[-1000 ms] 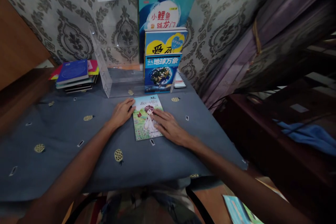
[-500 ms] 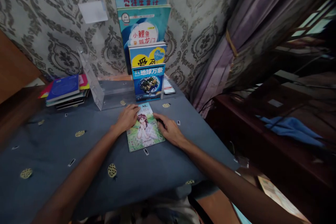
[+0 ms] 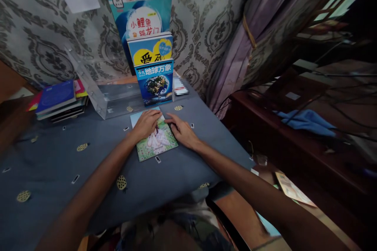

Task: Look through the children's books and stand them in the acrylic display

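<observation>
A thin book (image 3: 157, 145) with a green cover and a drawn figure lies flat on the grey-blue tablecloth (image 3: 100, 192). My left hand (image 3: 146, 124) rests across its upper part, fingers stretched out and covering the title and the figure's head. At the book's right edge is my right hand (image 3: 183, 130), its index finger extended over the cover and the other fingers loosely apart. Just behind stands a clear acrylic rack (image 3: 98, 102). Its right side holds a blue book with a globe (image 3: 157, 84), a yellow-and-blue book (image 3: 153, 49) and taller teal books (image 3: 141, 2) in rising tiers.
A pile of books (image 3: 57, 98) lies left of the rack. Partly blurred, a small printed item (image 3: 180, 86) sits to its right. Beyond the table's right edge are a purple curtain (image 3: 232, 59), a dark red cabinet (image 3: 265, 137) and a blue cloth (image 3: 306, 121).
My left hand has slid from the book's upper left edge further right over its cover, hiding the title. My right hand stays by the right edge. The view has shifted, moving the scene leftward.
</observation>
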Available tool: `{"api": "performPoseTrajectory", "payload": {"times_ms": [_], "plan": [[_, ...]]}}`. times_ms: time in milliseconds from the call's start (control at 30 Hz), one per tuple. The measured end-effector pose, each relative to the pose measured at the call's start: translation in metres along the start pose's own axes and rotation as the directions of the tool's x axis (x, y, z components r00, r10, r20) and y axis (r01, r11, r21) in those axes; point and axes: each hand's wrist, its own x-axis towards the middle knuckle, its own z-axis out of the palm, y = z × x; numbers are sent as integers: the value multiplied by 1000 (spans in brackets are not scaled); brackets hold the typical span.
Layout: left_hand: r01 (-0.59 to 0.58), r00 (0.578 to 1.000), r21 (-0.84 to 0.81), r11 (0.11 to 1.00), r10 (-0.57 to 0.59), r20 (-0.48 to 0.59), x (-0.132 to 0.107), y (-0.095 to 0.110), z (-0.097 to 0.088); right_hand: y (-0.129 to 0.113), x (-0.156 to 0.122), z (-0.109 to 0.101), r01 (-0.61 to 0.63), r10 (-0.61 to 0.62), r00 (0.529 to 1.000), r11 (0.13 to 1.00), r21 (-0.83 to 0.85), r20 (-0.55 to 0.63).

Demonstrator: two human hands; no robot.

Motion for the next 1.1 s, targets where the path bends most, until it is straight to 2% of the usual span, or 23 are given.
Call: {"api": "performPoseTrajectory", "payload": {"times_ms": [267, 433, 567, 700, 800, 867, 1000, 1100], "plan": [[-157, 987, -64, 986, 155, -28, -24, 35, -7, 9, 4, 0, -28, 31, 995, 999, 34, -97], [-222, 973, -135, 965, 228, 28, -43, 63, -15, 8, 5, -2, -45, 48, 997, 998, 45, -59], [-227, 970, -178, 958, 239, 50, -54, 80, -21, 2, 4, -2, -49, 50, 998, 999, 20, -48], [-146, 981, -179, 973, 166, 102, -56, 86, -27, 1, 1, 0, -24, 23, 1000, 999, -28, -11], [12, 995, -85, 996, -4, 99, -58, 82, -27, 7, 10, 4, 20, -19, 1000, 996, -86, 16], [99, 992, -2, 995, -99, 77, -61, 78, -24, 13, 25, 8, 61, -54, 997, 989, -137, 49], [73, 988, 106, 992, -86, 127, -63, 74, -21, 22, 67, 19, 80, -57, 994, 965, -250, 95], [39, 983, 130, 991, -61, 172, -62, 76, -24, 24, 88, 26, 60, -33, 995, 948, -314, 91]]}}
